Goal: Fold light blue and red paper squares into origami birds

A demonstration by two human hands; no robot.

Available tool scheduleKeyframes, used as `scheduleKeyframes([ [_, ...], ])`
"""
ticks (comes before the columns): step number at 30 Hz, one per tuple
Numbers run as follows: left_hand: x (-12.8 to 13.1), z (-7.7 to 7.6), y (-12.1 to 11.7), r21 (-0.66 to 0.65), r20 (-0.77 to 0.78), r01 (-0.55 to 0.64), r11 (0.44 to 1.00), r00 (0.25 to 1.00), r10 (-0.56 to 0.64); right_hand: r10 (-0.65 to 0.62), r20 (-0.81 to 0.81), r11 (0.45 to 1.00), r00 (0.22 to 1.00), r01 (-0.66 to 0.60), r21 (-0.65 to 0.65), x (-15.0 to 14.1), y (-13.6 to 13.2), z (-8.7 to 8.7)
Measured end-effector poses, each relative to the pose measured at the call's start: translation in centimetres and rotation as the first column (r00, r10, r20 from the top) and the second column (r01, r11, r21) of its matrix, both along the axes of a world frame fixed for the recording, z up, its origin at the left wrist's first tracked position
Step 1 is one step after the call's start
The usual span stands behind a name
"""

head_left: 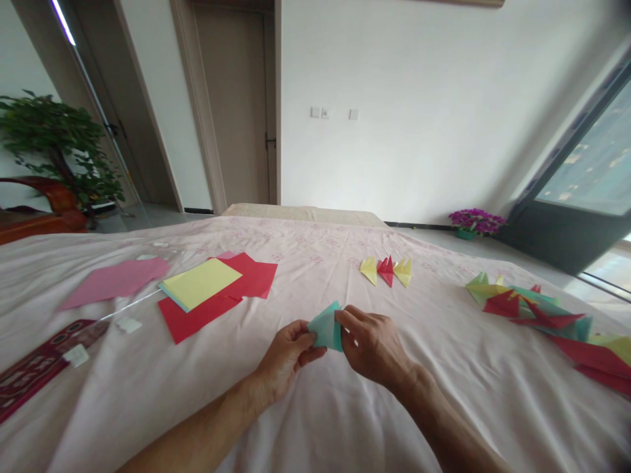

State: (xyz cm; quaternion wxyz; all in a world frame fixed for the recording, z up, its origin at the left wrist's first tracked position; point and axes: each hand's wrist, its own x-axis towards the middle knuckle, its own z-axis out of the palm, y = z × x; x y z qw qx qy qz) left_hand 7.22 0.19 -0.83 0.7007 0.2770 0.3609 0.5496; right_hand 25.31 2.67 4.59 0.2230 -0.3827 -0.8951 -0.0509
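Teal paper, folded into layered, pointed form, is located between both hands in the head view. Left hand: thumb and fingers pinch the left edge. Right hand: fingers grip the right edge, hiding part of the folds. Right-side folded pieces are cut off by the frame. Surface: pale pink cloth, creased. Background: white wall, closed door.

Unreadable white characters on the red packet
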Motion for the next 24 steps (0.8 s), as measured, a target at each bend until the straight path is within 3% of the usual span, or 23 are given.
scheduleKeyframes([
  [4,0.0,-0.2,0.1,-0.042,0.044,-0.006,0.999,0.999,0.008,0.115,-0.053,0.981,0.992,-0.122,-0.153,1.1,0.5,0.0],
  [10,0.0,-0.3,0.3,-0.073,0.005,-0.008,0.997,1.000,0.008,0.168,-0.207,0.920,0.964,-0.228,-0.318,2.2,1.6,0.0],
  [19,-0.2,-0.1,0.2,-0.059,-0.049,0.040,0.997,0.998,-0.043,0.152,-0.344,0.743,0.927,-0.337,-0.579,2.4,2.0,-0.1],
  [24,-0.1,-0.1,0.1,-0.025,-0.058,0.053,0.998,0.997,-0.055,0.103,-0.329,0.765,0.939,-0.286,-0.577,1.9,1.4,0.0],
])
